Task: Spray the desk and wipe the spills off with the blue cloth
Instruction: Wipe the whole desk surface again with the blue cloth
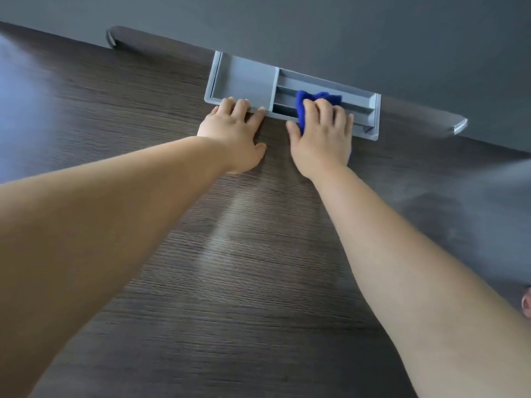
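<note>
At the grey plastic tray (244, 79), right hand (323, 139) presses crumpled blue cloth (304, 100) in its grip; left hand (234, 136) lies flat, fingers spread.

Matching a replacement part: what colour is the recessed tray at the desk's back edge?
Light grey tray, set into the dark wood-grain desk; head view shows it.

Bare desk (129, 110) all round; grey tray (244, 79) against back wall (344, 30).

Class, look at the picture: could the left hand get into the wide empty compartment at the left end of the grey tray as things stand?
Probably yes. The left hand lies flat on the desk with its fingers at the grey tray front rim; that compartment is open and nothing covers it.
</note>
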